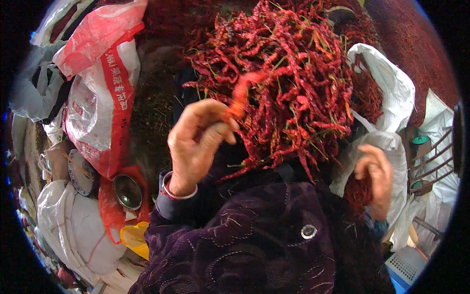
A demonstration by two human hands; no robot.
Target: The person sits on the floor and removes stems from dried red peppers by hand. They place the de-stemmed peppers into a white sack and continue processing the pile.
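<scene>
A big heap of wrinkled red chili peppers (293,84), some with green stems, lies in front of me. My left hand (202,143), with a pale bangle at the wrist, pinches one red chili pepper (243,93) between thumb and fingers at the heap's near left side. The pepper is blurred. Right of the heap, my right hand (374,176) is above an open white woven sack (394,158) with red chilies in it; its fingers are bent and blurred, and whether anything is between them cannot be told.
At the left stand a red and clear plastic bag (121,84), a patterned plate (81,172) with chopsticks, a round metal lid or bowl (127,192) and a white sack (79,228). Another white sack (400,88) holding chilies is at the right, near a metal rack (433,158) and a perforated grey basket (405,264).
</scene>
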